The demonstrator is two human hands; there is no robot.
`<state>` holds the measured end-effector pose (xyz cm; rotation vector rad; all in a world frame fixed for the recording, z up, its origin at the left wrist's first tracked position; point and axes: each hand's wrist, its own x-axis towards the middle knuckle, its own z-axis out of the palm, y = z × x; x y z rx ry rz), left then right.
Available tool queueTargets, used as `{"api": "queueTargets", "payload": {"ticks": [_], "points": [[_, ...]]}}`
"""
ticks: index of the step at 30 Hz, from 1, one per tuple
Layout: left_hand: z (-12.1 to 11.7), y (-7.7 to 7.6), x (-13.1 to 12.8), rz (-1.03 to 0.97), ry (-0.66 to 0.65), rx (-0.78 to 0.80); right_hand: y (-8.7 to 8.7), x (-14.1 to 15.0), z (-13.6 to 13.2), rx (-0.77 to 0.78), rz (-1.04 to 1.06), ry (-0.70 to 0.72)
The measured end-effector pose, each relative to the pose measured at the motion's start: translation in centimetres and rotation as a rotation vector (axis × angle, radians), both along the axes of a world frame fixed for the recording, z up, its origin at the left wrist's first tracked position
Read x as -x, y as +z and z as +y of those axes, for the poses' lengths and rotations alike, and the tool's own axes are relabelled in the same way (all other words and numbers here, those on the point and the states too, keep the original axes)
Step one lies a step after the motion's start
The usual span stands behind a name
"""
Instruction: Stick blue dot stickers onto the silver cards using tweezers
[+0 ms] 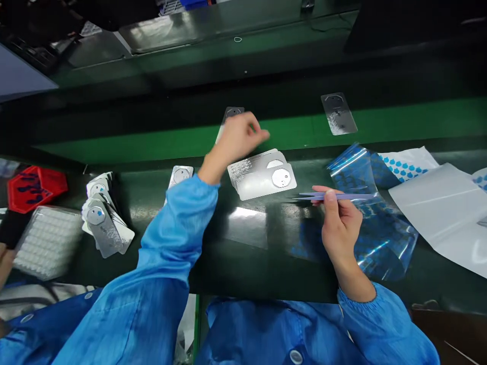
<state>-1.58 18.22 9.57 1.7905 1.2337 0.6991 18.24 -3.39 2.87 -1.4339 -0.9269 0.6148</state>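
Observation:
My left hand (241, 134) reaches over the bench with thumb and fingers pinched together; whatever may be between the fingertips is too small to make out. Partly behind it, a silver metal plate (233, 111) leans against the green back strip. Just below that hand lies a stack of silver metal plates (258, 182), each with a round marked area near one end. In my right hand (340, 223) is a pair of pale purple tweezers (352, 196), their tips pointing left toward the stack. Clear film with blue stickers (380, 223) lies beneath and beside the right hand.
Another plate (180, 175) lies partly behind my left sleeve. Fanned plates (102, 223) with blue dots sit left, near a white tray (47, 243) and a red box (36, 187). A single plate (338, 114) leans at the back right. White backing sheets (445, 213) cover the right side.

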Motion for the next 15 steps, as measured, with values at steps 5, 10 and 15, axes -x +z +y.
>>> {"api": "queueTargets", "payload": {"ticks": [5,10,15], "points": [[-5.4,-2.9,-1.5,0.653,-0.287,-0.215,0.0,-0.8,-0.3,-0.049,0.063,-0.002],[-6.1,-3.3,-2.3,0.744,-0.312,-0.294,-0.4,-2.8,-3.5,0.056,-0.055,0.268],[-6.9,-1.0,-0.2,0.259,-0.504,-0.129,-1.4,-3.0,-6.6,0.202,-0.142,0.502]]}}
